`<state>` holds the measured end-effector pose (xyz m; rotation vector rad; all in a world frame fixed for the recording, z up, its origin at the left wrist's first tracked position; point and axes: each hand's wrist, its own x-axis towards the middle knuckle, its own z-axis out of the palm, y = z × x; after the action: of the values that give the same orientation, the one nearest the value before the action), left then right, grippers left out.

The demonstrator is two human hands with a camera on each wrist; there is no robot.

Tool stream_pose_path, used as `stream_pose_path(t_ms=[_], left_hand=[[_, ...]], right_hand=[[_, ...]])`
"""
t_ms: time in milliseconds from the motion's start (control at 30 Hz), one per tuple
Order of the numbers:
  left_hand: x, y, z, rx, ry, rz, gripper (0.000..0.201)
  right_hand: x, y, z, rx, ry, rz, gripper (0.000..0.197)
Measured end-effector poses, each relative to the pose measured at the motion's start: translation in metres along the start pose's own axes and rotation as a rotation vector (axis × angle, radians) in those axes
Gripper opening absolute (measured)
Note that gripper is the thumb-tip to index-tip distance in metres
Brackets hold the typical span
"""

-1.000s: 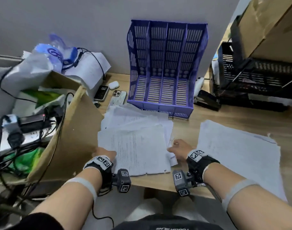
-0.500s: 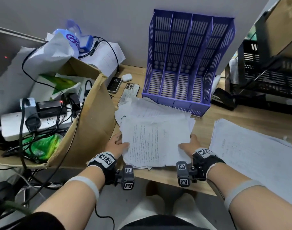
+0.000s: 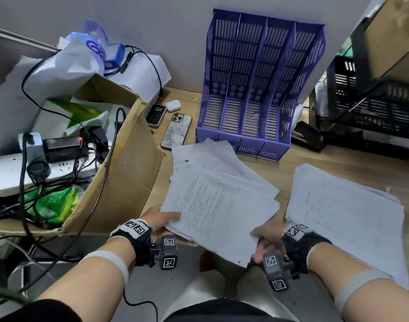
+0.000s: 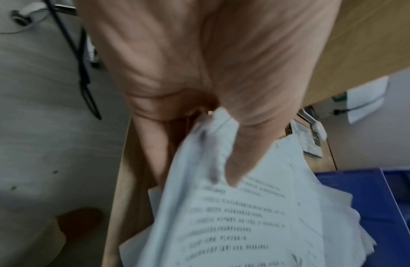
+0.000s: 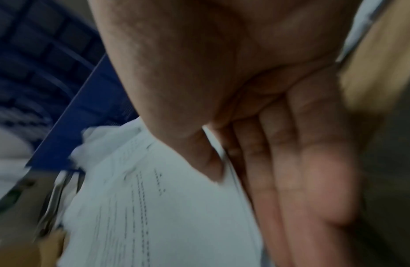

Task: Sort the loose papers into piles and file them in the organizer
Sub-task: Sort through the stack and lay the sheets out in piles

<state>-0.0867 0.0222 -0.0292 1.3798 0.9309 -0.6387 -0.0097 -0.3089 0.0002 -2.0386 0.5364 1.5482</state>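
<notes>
A loose stack of printed white papers (image 3: 217, 203) is lifted at its near end over the desk edge, in front of the purple slotted organizer (image 3: 257, 89). My left hand (image 3: 162, 218) pinches the stack's left edge, thumb on top (image 4: 235, 162). My right hand (image 3: 262, 239) pinches the near right corner, thumb above and fingers (image 5: 297, 180) beneath the sheets (image 5: 158, 207). A second, flatter paper pile (image 3: 347, 212) lies on the desk to the right. The organizer's slots hold no papers.
An open cardboard box (image 3: 119, 173) with a power strip and cables stands left of the papers. Two phones (image 3: 176, 131) and an earbud case (image 3: 173, 105) lie by the organizer. A black stapler (image 3: 308, 135) and black crate (image 3: 373, 108) sit at the right.
Both hands have taken hold of the stack's sides and drawn its near end up and toward me, past the desk edge. The view has shifted left and closer.
</notes>
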Motion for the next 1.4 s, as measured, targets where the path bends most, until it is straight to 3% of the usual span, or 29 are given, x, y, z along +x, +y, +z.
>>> stream_pose_path(t_ms=[67, 133, 200, 267, 300, 367, 467, 533, 633, 733, 933, 1033, 1133, 1200, 1267, 1333, 1400], left_hand=[[-0.002, 0.007, 0.004, 0.134, 0.086, 0.097, 0.047], [-0.003, 0.015, 0.008, 0.133, 0.222, 0.204, 0.039], [-0.005, 0.025, 0.010, -0.041, 0.312, 0.297, 0.044], [-0.006, 0.033, 0.010, -0.173, 0.355, 0.343, 0.048], [-0.008, 0.037, 0.012, -0.186, 0.374, 0.337, 0.046], [-0.002, 0.034, 0.013, -0.153, 0.413, 0.259, 0.061], [0.017, 0.010, 0.013, -0.073, 0.402, 0.172, 0.090], [0.016, -0.002, 0.014, -0.040, 0.403, 0.162, 0.078], [-0.005, 0.002, 0.022, -0.014, 0.388, 0.259, 0.056], [-0.014, 0.007, 0.022, -0.082, 0.347, 0.345, 0.049], [-0.028, 0.020, 0.022, -0.338, 0.275, 0.296, 0.041], [-0.023, 0.015, 0.023, -0.330, 0.223, 0.291, 0.041], [-0.010, 0.008, 0.023, -0.321, 0.208, 0.273, 0.049], [-0.003, 0.006, 0.022, -0.333, 0.257, 0.215, 0.068], [0.009, 0.001, 0.017, -0.282, 0.330, 0.149, 0.092], [0.019, -0.005, 0.013, -0.226, 0.376, 0.128, 0.086], [0.018, -0.005, 0.015, -0.157, 0.391, 0.145, 0.061]], right_hand=[[-0.006, -0.006, -0.001, -0.186, -0.032, 0.001, 0.030], [-0.012, -0.020, -0.007, -0.166, 0.034, -0.047, 0.040], [-0.009, -0.034, -0.018, -0.111, 0.275, -0.239, 0.034], [-0.008, -0.047, -0.030, -0.173, 0.538, -0.419, 0.011], [-0.005, -0.051, -0.034, -0.237, 0.600, -0.449, 0.026], [-0.001, -0.057, -0.038, -0.318, 0.558, -0.431, 0.057], [0.005, -0.063, -0.029, -0.521, 0.471, -0.365, 0.056], [0.009, -0.063, -0.017, -0.654, 0.564, -0.361, 0.045], [0.014, -0.064, -0.003, -0.677, 0.692, -0.433, 0.040], [0.016, -0.072, 0.001, -0.649, 0.593, -0.453, 0.060], [0.023, -0.082, 0.008, -0.621, 0.541, -0.359, 0.085], [0.022, -0.083, 0.016, -0.730, 0.509, -0.340, 0.062], [0.020, -0.082, 0.018, -0.688, 0.406, -0.437, 0.034], [0.017, -0.078, 0.012, -0.504, 0.376, -0.521, 0.022], [0.013, -0.074, -0.002, -0.354, 0.459, -0.565, 0.029], [0.011, -0.071, -0.022, -0.288, 0.590, -0.551, 0.025], [0.015, -0.071, -0.038, -0.277, 0.659, -0.463, 0.023]])
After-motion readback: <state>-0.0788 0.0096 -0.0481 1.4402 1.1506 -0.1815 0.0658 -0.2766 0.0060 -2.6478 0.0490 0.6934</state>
